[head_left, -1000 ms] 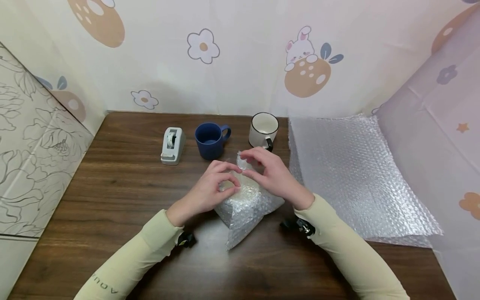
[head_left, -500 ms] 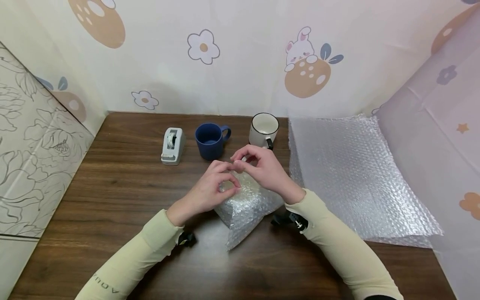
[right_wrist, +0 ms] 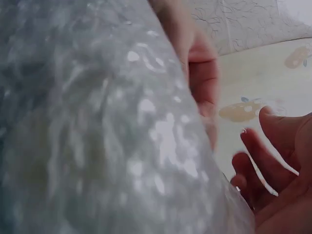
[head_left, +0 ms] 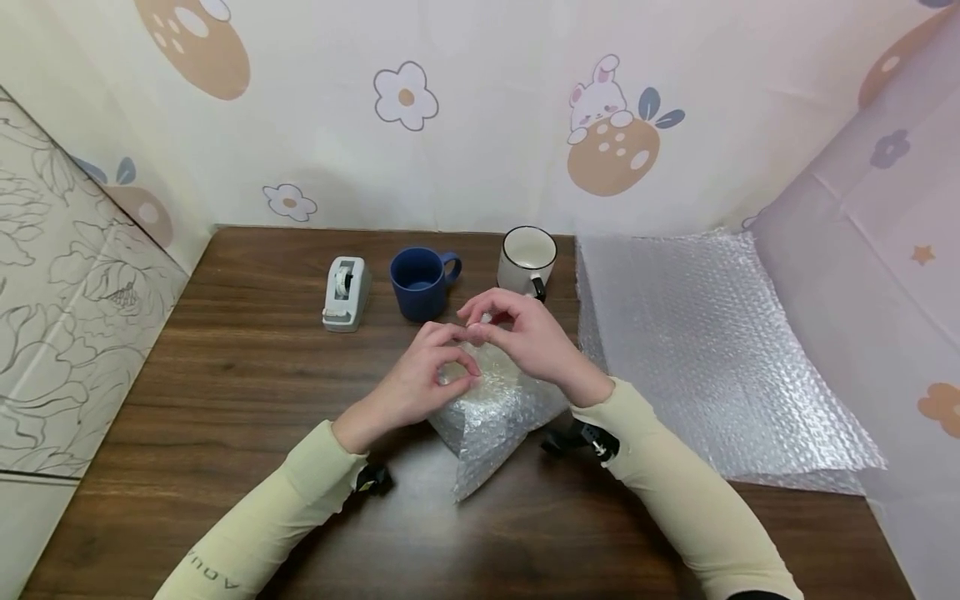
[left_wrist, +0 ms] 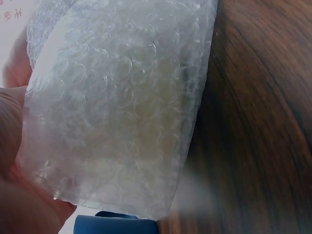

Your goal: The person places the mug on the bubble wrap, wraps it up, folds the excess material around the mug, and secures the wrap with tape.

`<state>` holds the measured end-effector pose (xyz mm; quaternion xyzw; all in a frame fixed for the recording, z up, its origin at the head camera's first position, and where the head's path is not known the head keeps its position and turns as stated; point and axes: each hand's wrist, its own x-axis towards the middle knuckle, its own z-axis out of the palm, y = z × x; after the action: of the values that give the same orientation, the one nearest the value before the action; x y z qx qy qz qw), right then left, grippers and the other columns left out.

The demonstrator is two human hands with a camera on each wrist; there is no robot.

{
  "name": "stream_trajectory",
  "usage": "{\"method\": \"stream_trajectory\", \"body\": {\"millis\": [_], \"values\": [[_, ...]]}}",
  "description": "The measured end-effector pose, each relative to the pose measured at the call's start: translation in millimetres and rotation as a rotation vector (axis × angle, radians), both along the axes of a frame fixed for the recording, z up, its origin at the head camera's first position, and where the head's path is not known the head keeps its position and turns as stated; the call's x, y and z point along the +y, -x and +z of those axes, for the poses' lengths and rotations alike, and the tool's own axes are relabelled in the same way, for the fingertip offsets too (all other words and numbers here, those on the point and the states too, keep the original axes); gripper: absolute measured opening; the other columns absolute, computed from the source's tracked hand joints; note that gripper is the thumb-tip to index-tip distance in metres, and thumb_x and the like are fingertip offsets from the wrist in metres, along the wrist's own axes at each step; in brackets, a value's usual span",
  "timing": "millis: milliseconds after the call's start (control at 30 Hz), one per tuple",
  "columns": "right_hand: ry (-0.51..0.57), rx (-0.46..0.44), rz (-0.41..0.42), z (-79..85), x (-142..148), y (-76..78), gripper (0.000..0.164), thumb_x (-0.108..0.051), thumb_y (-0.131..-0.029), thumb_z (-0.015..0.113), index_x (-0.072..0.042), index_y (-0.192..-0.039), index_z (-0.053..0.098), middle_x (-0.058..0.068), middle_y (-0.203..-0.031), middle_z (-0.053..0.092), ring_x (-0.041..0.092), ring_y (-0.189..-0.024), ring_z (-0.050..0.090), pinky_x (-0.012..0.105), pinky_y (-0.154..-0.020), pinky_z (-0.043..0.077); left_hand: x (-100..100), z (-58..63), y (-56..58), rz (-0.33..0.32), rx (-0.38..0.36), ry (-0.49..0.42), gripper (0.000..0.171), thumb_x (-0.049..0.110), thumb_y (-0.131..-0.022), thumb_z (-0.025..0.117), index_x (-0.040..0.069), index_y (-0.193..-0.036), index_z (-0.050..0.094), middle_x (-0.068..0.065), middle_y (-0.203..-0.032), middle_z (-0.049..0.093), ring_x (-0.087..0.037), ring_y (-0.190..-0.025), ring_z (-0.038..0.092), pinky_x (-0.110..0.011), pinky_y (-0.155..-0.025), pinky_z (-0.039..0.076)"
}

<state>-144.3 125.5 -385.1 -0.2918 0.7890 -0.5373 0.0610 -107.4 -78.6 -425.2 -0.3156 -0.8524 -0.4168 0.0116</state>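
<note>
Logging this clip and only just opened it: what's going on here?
A person's bare left hand and right hand are at a clear bubble-wrap bundle on a dark brown wooden table. The left hand is curled at its top; the right hand is close beside it; whether it pinches anything is unclear. The bundle's contents are indistinct. A pale grey tape dispenser, a blue mug and a black-rimmed white mug stand farther back; flat bubble-wrap sheets lie to the right.

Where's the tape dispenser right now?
Head view: the tape dispenser is on the table's back left part, just left of the blue mug and beyond the person's left hand.
</note>
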Motion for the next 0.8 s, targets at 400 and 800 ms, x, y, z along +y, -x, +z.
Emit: {"method": "stream_trajectory", "body": {"millis": [400,800], "values": [[0.155,-0.012,-0.004,-7.5,33,-27.5,0.005,-0.002,-0.097,0.062,0.001,-0.099,0.058,0.008,-0.098,0.071,0.031,-0.087,0.066,0.031,-0.068,0.051,3,-2.7,1.4,0.042,-0.064,-0.084,0.008,0.012,-0.08,0.083,0.013,-0.084,0.076,0.001,-0.123,0.064,-0.021,-0.113,0.048,-0.043,-0.097,0.039],[0.308,-0.036,-0.061,-14.0,28,-26.1,0.026,0.019,-0.083,0.069,0.006,-0.098,0.053,0.012,-0.094,0.067,0.019,-0.087,0.066,0.029,-0.078,0.055,3,-9.7,-2.7,0.08,-0.044,-0.171,0.027,0.013,-0.079,0.083,0.011,-0.098,0.064,-0.004,-0.128,0.058,-0.021,-0.119,0.048,-0.045,-0.097,0.04]]}}
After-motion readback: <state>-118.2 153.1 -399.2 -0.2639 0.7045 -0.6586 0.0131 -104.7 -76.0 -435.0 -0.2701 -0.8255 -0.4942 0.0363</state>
